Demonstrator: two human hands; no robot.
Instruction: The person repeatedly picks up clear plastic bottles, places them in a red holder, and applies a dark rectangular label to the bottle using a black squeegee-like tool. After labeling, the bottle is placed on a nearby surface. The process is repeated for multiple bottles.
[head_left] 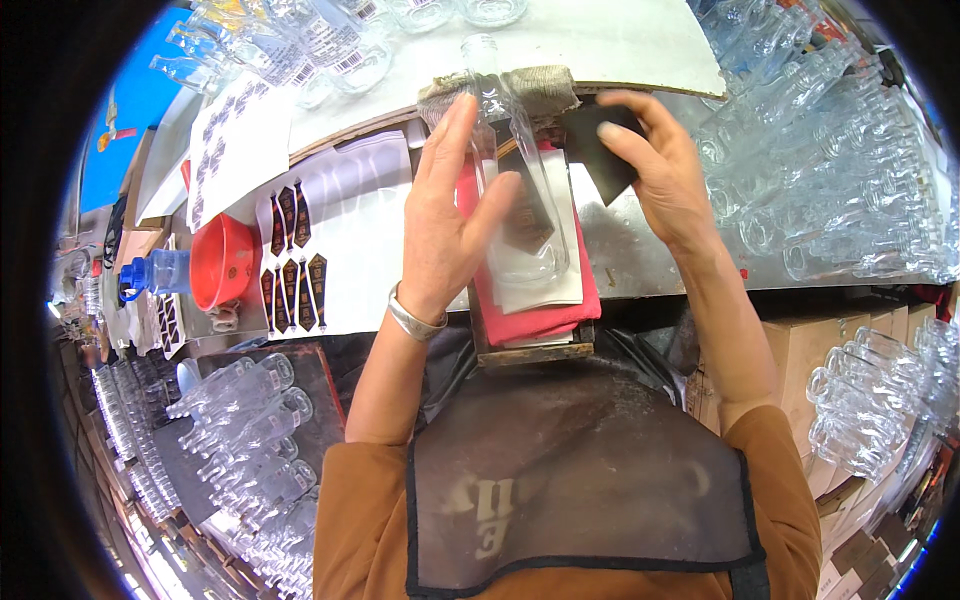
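Observation:
A clear glass bottle (545, 262) lies on a pink and white cloth pad (590, 300), its neck pointing away over a rolled cloth (545, 88). A dark tie-shaped decal (527, 228) shows on or through the glass. My left hand (447, 205) is at the bottle's left side, fingers stretched out and thumb reaching over the glass; I cannot tell whether it touches. To the right of the bottle, my right hand (660, 165) pinches a flat black scraper-like piece (600, 150) between thumb and fingers.
A sheet of dark tie-shaped decals (360, 230) lies left of the bottle, beside a red bowl (222, 262) and a blue-capped plastic bottle (165, 272). Many glass bottles (820, 170) crowd the right. More glass bottles (255, 430) stand lower left, above cardboard boxes (830, 335) at right.

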